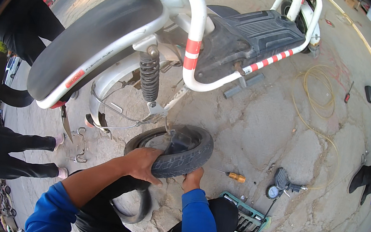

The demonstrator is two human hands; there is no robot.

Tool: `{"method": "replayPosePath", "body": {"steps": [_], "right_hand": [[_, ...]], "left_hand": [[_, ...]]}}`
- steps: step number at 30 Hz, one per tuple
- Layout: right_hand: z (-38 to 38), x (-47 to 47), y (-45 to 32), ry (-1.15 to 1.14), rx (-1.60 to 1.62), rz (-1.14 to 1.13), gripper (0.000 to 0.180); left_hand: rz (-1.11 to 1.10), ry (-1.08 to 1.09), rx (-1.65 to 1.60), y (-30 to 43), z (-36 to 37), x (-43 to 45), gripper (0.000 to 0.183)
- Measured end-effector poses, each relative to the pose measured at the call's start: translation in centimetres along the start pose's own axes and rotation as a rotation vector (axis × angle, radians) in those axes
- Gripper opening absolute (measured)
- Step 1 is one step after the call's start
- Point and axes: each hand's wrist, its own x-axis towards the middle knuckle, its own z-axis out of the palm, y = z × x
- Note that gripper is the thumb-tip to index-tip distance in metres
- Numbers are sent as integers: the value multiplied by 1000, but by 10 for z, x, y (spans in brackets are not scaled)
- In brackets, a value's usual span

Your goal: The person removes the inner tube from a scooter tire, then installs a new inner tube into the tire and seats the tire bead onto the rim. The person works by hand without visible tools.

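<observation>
Between my hands is a scooter wheel with a black treaded tyre (182,161), tilted just above or on the ground. My left hand (144,164) grips its near left side, fingers over the rim edge and thumb along the tread. Under the tyre's lower right edge, my right hand (193,180) holds on, its fingers partly hidden. Above the wheel stands a white electric scooter with a black seat (99,37), a coil shock absorber (149,74) and a loose cable (120,116) hanging at its rear. Another black tyre or tube (136,206) lies on the ground between my legs.
To the right are a yellow-handled screwdriver (236,177), an open green socket set (263,221) and a tyre inflator with gauge (279,187). Its hose (335,158) coils across the cracked concrete. A bent metal stand (80,145) lies left. Several people stand around.
</observation>
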Motion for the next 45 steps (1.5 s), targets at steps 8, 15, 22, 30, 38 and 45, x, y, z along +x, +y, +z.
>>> {"method": "replayPosePath", "body": {"steps": [8,15,22,30,38,45], "right_hand": [[-14,-2,-6,-37,-115,17,36],[-13,-46,-47,-86,-272,-39,46],[-6,-125,-72,-64,-459,-264,55],[23,-135,-46,-101,-707,-221,41],[9,-160,-51,-218,-833,-191,43],[6,-158,-183,-187,-958,-463,28]], "left_hand": [[-164,76,-100,18,18,19,101],[13,-5,-221,7,-3,16,87],[137,-64,-412,-24,-32,14,87],[-21,-132,-335,-42,-45,-2,100],[7,140,-216,-30,-6,-17,111],[103,309,145,-27,-11,-43,113]]}}
